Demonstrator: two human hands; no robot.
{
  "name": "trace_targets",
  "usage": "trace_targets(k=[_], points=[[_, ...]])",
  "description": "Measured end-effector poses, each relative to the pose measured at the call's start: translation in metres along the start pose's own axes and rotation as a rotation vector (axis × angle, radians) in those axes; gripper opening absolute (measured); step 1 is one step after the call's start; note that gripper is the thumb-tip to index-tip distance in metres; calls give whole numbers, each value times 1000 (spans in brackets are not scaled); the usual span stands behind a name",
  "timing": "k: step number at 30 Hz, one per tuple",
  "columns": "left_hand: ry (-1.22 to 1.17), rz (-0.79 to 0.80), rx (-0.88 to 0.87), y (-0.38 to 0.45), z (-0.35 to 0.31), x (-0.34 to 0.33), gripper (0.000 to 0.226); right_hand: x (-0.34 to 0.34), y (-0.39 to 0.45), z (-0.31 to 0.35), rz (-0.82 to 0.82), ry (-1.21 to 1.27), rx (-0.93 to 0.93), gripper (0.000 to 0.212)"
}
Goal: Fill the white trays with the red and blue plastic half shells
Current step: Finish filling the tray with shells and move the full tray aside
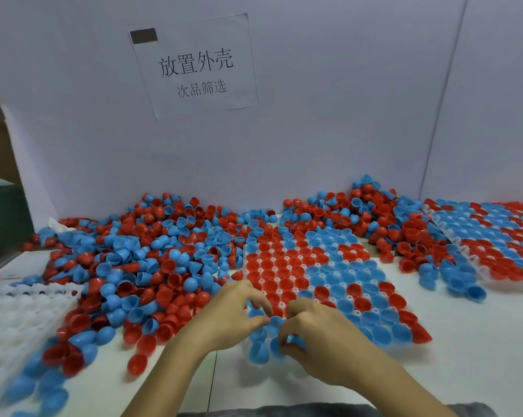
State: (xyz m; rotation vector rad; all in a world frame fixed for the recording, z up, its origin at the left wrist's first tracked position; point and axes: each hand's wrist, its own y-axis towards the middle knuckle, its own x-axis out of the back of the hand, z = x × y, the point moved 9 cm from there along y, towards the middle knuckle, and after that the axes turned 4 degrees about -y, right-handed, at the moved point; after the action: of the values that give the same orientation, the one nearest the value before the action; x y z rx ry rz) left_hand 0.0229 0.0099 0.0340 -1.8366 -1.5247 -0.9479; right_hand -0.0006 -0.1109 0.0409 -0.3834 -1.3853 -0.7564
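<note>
Dark cloth: soft grey fabric along the bottom edge of the frame, nearest the camera.
Right hand: lower centre, forearm coming in from the bottom right; fingers curled down and pinching a blue shell at the near edge of the middle tray.
Left hand: just left of the right hand, forearm coming in from the bottom centre; fingers bent, tips down on the blue shells at the near left corner of the same tray. Whether it grips one I cannot tell.
Middle tray: white moulded plastic with rows of round cups, centre of the frame, nearly full; smooth glossy red shells fill its left part, blue ones mostly the right, with a few red among them.
Loose pile: red and blue half shells, rounded domes and open cups mixed, heaped from the left across the back to the upper right.
Empty tray: white, dimpled, lower left, shells against its right edge.
Right tray: right edge of the frame, packed with red and blue shells.
Table: smooth white surface.
Backboard: pale flat panel, carrying a paper sign with printed characters, upper centre.
</note>
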Motion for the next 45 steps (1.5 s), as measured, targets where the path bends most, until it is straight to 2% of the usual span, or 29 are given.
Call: trace_targets(k=[5, 18, 23, 30, 37, 45], points=[[-129, 113, -12, -19, 13, 0, 21, -1, 1, -2, 6, -3, -20, 21], [47, 164, -51, -14, -2, -32, 20, -2, 4, -5, -16, 59, -48, 17], [13, 110, -54, -15, 2, -28, 22, 12, -5, -26, -100, 74, -122, 21], [-193, -51, -67, -19, 14, -3, 30, 24, -18, -52, -122, 100, -197, 23], [-171, 13, -41, -17, 24, -11, 25, 22, -12, -45, -125, 99, -181, 22], [-133, 16, -59, -17, 28, -18, 23, 22, -4, -35, -125, 103, -161, 20]])
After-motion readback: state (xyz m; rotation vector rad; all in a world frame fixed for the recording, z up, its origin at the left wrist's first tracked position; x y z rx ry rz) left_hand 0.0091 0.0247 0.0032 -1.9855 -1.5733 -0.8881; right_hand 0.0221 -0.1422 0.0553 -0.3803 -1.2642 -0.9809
